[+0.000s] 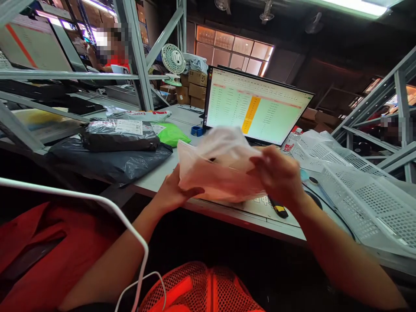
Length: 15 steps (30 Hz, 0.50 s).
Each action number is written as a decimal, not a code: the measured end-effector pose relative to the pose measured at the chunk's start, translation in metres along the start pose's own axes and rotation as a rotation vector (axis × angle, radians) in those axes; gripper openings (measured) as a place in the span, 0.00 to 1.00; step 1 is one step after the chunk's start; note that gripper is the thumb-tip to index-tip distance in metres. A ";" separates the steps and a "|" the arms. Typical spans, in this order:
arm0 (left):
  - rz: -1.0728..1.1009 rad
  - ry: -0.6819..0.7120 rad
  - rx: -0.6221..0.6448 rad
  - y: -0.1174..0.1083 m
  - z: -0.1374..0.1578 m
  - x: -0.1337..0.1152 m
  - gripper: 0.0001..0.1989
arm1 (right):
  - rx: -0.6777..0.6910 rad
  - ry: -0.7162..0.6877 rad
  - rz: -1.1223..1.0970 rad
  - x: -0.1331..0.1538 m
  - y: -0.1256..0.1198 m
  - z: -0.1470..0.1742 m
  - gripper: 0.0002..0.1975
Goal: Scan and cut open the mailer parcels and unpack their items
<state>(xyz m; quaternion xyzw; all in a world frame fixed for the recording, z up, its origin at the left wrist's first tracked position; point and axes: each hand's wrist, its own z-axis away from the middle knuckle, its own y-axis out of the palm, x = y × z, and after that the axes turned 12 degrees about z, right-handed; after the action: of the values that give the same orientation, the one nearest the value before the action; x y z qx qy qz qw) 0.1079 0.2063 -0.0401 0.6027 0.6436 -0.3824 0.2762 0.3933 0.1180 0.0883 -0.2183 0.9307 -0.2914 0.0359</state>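
A translucent plastic bag [221,173] with something pinkish showing through it is held up over the desk's front edge, between both hands. My left hand [172,190] grips its left side, thumb lying across the front. At the upper right side, my right hand [281,173] is closed on the bag, somewhat smeared by motion. White film bulges at the bag's top, also blurred. What lies inside cannot be made out. Just below my right hand, a yellow and black utility knife [279,209] lies on the desk [260,214].
Dark wrapped parcels [120,134] and a green package [172,134] are piled at left. A monitor [253,106] stands behind the bag. White perforated baskets [367,195] fill the right side. A white cable [97,197] crosses the lower left; another person [117,52] is beyond the frame.
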 end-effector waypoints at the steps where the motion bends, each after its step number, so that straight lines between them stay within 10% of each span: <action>1: -0.012 -0.034 0.039 0.000 0.000 0.004 0.31 | -0.155 0.073 0.041 -0.004 -0.005 -0.007 0.06; 6: 0.061 -0.146 0.061 -0.003 0.006 0.020 0.25 | -0.787 0.249 -0.034 -0.060 -0.032 -0.050 0.11; 15: 0.073 0.016 -0.334 -0.057 0.008 0.073 0.22 | -0.495 0.425 -0.197 -0.194 -0.021 -0.045 0.11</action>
<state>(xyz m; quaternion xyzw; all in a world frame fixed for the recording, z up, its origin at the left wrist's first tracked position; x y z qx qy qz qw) 0.0420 0.2417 -0.0947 0.5743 0.6781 -0.2550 0.3812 0.5678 0.2095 0.1259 -0.2436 0.9343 -0.0975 -0.2412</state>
